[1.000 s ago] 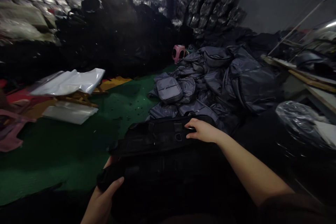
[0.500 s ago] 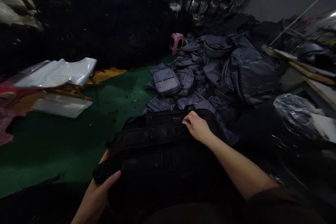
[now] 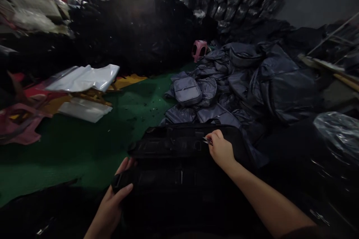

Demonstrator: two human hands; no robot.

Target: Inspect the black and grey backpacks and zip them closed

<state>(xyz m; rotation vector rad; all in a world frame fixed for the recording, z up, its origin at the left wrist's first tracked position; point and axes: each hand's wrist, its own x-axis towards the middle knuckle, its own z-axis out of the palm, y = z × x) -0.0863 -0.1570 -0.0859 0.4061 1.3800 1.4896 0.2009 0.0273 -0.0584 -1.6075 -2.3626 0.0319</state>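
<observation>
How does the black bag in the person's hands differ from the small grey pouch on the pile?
The black bag looks larger than the grey pouch and is much darker. The black bag is held by the left hand and right hand, while the grey pouch lies untouched on the pile. Both look like soft fabric bags.

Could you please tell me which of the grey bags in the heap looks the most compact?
The small rounded grey bag at the front left of the heap: it lies flat on top with a zip across its face, while the others look larger and slumped.
</observation>
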